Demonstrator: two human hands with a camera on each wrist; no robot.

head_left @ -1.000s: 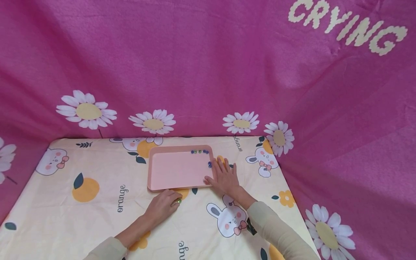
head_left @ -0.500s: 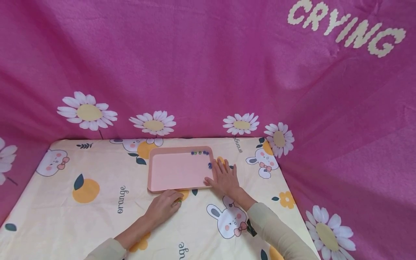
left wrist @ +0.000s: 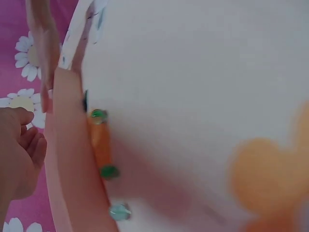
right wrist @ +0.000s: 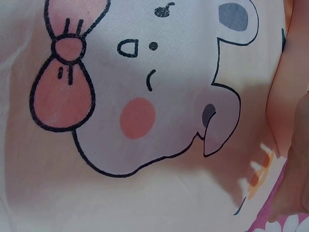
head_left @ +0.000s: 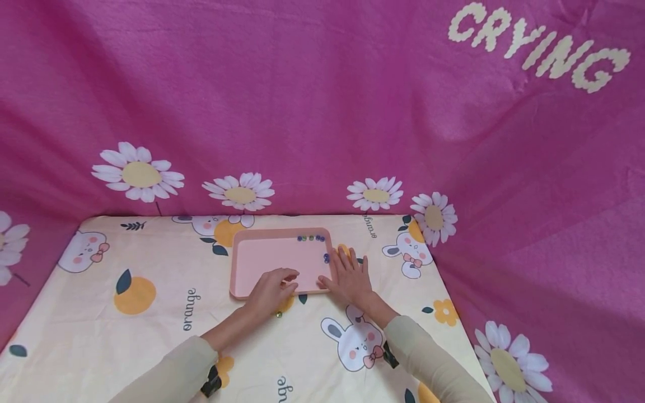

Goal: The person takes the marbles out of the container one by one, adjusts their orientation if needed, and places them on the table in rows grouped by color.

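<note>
My left hand (head_left: 272, 288) reaches over the near edge of the pink tray (head_left: 233, 268). Its fingers and thumb are curved, with a small gap between the tips; I cannot tell whether something sits inside them. In the left wrist view this hand (left wrist: 21, 152) hangs beyond the tray's near wall (left wrist: 72, 145). A green glass marble (head_left: 279, 314) lies on the cloth below my left wrist. The left wrist view shows two green marbles (left wrist: 109, 171) and a clear one (left wrist: 119, 211) along the wall. My right hand (head_left: 350, 280) lies spread against the tray's right end, its thumb over the rim.
Inside the tray, several blue and green marbles (head_left: 311, 238) line the far wall, and two blue marbles (head_left: 326, 258) sit by the right wall. A cloth (head_left: 161, 358) printed with oranges and rabbits covers the table. Purple drapes (head_left: 302, 112) hang behind and at the sides.
The left hand has moved from the cloth in front of the tray up and right, over its near edge. A green marble it covered now shows. The right hand has stayed put.
</note>
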